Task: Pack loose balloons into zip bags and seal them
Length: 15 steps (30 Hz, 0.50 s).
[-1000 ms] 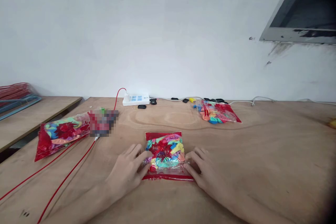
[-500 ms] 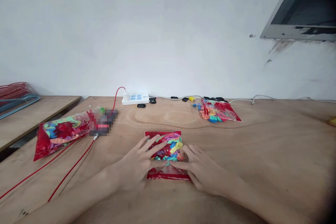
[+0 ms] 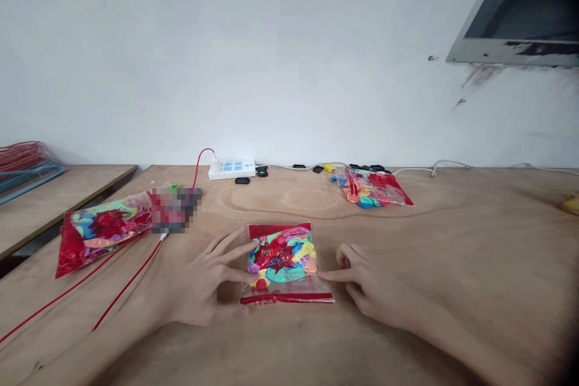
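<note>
A clear plastic bag of colourful balloons (image 3: 278,259), printed with a red burst and red end bands, lies flat on the wooden table between my hands. My left hand (image 3: 199,280) is open at its left side, fingers spread, with fingertips at the bag's edge. On the other side, my right hand (image 3: 368,280) stretches its index finger to the bag's right edge. The other fingers of that hand are partly curled, and it holds nothing.
Another balloon bag (image 3: 108,223) lies at left beside a pixelated object (image 3: 176,208) with red cables. A third balloon bag (image 3: 373,187) rests at the back right. Along the wall are a white power strip (image 3: 231,167) and small black pieces (image 3: 242,181).
My hands have drawn apart, the left moving left and the right moving right. They no longer cover the bag's middle, so its printed front shows.
</note>
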### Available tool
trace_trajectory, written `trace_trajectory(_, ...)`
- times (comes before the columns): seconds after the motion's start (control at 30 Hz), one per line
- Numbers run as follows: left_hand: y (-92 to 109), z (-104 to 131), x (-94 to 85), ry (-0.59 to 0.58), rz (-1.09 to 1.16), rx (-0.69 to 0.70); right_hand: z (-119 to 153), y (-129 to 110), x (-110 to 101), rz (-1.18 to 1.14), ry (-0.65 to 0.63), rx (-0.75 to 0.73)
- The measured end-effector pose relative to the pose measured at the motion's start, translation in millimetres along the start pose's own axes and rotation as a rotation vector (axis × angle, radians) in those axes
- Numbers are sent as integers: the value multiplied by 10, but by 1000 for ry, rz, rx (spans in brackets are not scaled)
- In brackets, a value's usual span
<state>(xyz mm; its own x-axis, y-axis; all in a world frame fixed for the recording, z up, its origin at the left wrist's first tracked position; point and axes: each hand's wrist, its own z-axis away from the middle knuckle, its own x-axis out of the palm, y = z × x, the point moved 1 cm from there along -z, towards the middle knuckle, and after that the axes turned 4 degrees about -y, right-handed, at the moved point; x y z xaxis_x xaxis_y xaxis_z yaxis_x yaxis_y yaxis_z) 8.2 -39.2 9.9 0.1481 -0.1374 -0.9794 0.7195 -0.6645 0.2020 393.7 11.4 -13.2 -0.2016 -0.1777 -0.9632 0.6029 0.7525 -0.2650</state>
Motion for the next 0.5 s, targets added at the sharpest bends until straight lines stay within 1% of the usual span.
trace_trajectory(0.13,-26,-10,17,-25,32,-23,22,73,-5,-25,-4,24)
trace_trajectory(0.27,57,-87,-36,-39,62,-55,4,32,-93,-33,-11,18)
trace_trajectory(0.4,186,-137,-79,9,37,-30,-29,-36,-211,-30,-17,-21)
trace_trajectory(0.5,246,-137,-86,52,-14,1,-44,-53,-261,-20,-7,-59)
